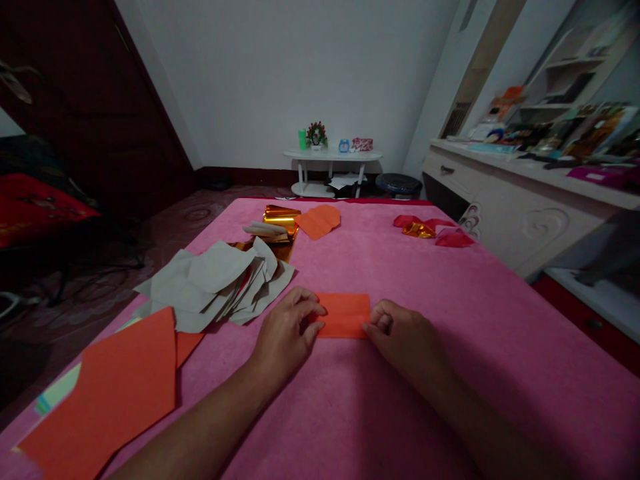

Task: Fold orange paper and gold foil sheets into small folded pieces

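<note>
A small orange paper rectangle (345, 315), seemingly folded, lies on the pink cloth (390, 267) in front of me. My left hand (295, 320) pinches its left edge between thumb and fingers. At the opposite edge, my right hand (395, 327) has its thumb and curled fingers closed on the lower right corner. Left of my left hand spreads a loose pile of grey-white paper pieces (205, 277). Nearer to me, by my left forearm, is a large sheet of orange paper (125, 393).
Beyond my hands lie an orange heart-like paper piece (320, 220) and shiny gold foil (281, 217). Red petal-like pieces with gold foil (420, 230) rest at the far right. A white side table (333, 155) stands by the wall, and a cluttered dresser (540, 200) on the right.
</note>
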`<state>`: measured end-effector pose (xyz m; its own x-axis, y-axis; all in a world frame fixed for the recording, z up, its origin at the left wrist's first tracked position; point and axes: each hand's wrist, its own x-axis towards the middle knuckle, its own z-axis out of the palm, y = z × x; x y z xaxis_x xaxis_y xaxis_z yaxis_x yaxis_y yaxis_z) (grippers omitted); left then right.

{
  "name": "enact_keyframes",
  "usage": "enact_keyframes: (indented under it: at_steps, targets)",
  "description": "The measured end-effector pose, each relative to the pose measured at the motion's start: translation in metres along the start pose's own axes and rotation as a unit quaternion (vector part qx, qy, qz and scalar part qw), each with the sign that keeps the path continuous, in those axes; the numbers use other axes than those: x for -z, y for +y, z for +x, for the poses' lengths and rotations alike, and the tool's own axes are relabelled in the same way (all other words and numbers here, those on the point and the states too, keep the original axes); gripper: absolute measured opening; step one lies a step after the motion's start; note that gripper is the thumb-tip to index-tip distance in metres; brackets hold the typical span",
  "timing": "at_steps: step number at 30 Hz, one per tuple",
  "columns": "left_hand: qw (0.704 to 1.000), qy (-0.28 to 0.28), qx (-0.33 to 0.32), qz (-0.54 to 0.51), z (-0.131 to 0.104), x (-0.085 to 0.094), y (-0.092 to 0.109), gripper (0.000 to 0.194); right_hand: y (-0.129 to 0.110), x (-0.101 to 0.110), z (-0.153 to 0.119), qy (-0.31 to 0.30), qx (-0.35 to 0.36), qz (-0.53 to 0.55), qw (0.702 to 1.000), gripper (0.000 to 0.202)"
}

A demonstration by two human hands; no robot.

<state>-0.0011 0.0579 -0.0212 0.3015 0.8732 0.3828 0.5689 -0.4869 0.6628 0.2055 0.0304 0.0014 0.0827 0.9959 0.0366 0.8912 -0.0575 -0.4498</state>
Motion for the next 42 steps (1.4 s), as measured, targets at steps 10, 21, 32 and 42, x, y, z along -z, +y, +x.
enact_keyframes:
  at_steps: [10, 21, 32, 42]
  targets:
    - [0.978, -0.115, -0.112, 0.133, -0.005, 0.011, 0.015, 0.020, 0.005, 0.001, 0.009, -0.023, -0.022, 0.027, 0.999, 0.030]
    - [0.933, -0.177, -0.149, 0.274, 0.008, 0.006, 0.032, 0.023, 0.008, 0.002, 0.014, -0.018, -0.057, 0.119, 0.991, 0.028]
    - [0.881, -0.027, 0.239, -0.407, 0.019, 0.012, 0.013, 0.022, 0.027, -0.013, 0.016, 0.034, -0.068, 0.449, 0.890, 0.046]
    - [0.746, -0.150, 0.318, -0.565, 0.012, 0.019, 0.023, 0.028, 0.002, 0.004, 0.006, 0.093, 0.007, 0.494, 0.864, 0.031]
